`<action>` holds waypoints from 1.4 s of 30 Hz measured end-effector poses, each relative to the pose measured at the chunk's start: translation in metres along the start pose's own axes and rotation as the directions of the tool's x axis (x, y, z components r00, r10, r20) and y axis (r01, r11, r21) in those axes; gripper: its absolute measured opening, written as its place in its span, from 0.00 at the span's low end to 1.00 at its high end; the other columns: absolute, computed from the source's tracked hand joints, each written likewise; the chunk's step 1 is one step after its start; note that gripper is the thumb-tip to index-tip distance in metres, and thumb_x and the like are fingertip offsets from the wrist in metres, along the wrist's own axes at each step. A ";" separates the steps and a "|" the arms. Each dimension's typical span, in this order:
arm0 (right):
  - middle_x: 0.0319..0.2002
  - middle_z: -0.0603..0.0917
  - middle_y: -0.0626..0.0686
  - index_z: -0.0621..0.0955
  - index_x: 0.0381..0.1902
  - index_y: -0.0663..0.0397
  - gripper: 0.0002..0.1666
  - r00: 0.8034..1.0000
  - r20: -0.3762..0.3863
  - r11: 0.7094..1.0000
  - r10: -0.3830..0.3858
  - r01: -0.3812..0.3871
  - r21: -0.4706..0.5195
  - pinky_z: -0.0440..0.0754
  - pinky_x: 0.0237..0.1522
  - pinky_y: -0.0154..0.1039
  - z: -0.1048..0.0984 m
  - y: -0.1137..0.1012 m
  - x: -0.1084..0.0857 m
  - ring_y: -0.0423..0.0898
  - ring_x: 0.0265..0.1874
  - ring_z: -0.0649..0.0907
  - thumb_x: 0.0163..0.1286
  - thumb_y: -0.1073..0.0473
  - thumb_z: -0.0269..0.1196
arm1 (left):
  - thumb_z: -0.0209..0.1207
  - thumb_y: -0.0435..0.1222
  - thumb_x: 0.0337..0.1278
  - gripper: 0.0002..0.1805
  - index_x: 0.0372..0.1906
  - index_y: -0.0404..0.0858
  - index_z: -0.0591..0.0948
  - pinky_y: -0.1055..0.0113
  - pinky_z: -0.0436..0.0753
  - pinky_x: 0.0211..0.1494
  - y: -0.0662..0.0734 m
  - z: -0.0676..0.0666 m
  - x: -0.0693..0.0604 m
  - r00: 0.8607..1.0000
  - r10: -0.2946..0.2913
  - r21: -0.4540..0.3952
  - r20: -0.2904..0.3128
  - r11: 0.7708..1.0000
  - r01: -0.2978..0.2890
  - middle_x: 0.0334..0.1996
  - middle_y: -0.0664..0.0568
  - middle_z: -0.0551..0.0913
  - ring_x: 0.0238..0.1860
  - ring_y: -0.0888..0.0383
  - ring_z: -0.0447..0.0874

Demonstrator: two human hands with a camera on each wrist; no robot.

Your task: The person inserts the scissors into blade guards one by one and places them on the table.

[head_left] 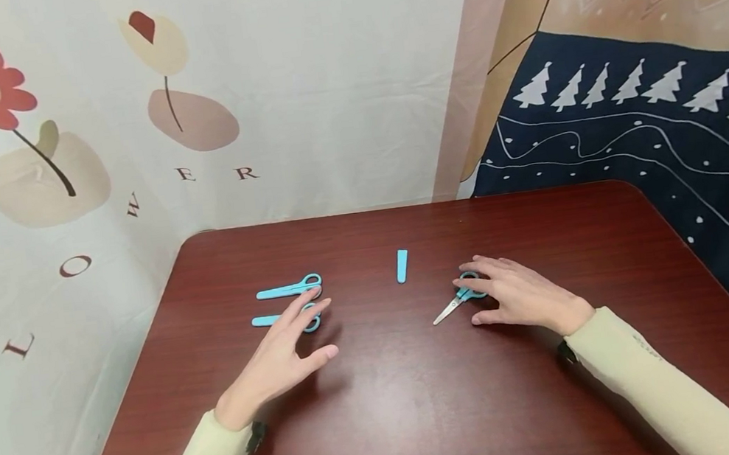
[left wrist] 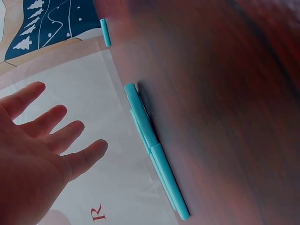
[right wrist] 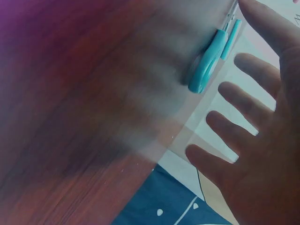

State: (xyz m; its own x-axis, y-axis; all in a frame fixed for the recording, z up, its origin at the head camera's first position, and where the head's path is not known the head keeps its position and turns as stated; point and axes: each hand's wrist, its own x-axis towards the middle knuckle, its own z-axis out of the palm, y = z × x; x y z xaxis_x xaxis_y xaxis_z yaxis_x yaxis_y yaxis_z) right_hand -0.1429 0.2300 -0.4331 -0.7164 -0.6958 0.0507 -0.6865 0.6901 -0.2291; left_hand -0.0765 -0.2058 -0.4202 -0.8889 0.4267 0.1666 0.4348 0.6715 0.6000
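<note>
Count one sheathed pair of scissors [head_left: 284, 291] at left on the tabletop [head_left: 394, 380], a second sheathed pair [head_left: 265, 321] just beside, one bare-bladed pair [head_left: 460, 297] at right: total, three. Count one loose sheath [head_left: 402, 266] between. Note left hand [head_left: 278, 355] unclenched, with fingers spread above sheathed handles; right hand [head_left: 514, 293] unclenched, with fingers extended over bare-bladed pair.

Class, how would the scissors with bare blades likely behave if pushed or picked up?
The scissors lie flat, so they would probably slide rather than roll. The table looks smooth and glossy, suggesting little grip. Their metal blades look stiff, so they should hardly bend when lifted.
</note>
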 end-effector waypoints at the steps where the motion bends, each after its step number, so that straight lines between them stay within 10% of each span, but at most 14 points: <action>1: 0.69 0.76 0.58 0.80 0.69 0.49 0.39 1.000 0.014 1.000 -0.002 0.001 0.017 0.71 0.67 0.65 0.000 0.000 0.002 0.65 0.72 0.70 0.63 0.43 0.76 | 0.68 0.51 0.66 0.38 0.77 0.47 0.70 0.41 0.68 0.71 0.000 0.000 0.001 1.000 -0.002 -0.003 0.002 1.000 0.002 0.80 0.53 0.59 0.79 0.48 0.59; 22: 0.40 0.81 0.45 0.89 0.42 0.50 0.11 0.999 -0.031 0.995 -0.045 0.048 0.089 0.84 0.40 0.36 0.003 -0.002 0.005 0.41 0.38 0.79 0.61 0.64 0.77 | 0.63 0.60 0.66 0.41 0.78 0.48 0.68 0.43 0.65 0.75 0.015 0.012 0.048 0.995 -0.025 -0.055 0.099 0.998 0.031 0.80 0.58 0.58 0.80 0.51 0.56; 42: 0.45 0.83 0.47 0.89 0.44 0.49 0.12 0.985 -0.169 0.999 0.021 -0.014 0.043 0.86 0.42 0.40 -0.002 -0.011 -0.022 0.44 0.43 0.81 0.62 0.62 0.77 | 0.57 0.62 0.66 0.43 0.79 0.43 0.67 0.42 0.66 0.74 0.030 0.059 0.131 0.988 -0.077 0.046 0.133 0.996 0.071 0.79 0.47 0.62 0.76 0.45 0.63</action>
State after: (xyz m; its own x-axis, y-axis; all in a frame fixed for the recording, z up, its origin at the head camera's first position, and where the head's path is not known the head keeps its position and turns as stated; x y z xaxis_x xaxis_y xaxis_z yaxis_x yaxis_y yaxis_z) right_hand -0.1199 0.2382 -0.4298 -0.7412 -0.6377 0.2098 -0.6707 0.6905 -0.2709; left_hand -0.1714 -0.0935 -0.4265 -0.8925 0.4508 0.0144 0.3767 0.7275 0.5734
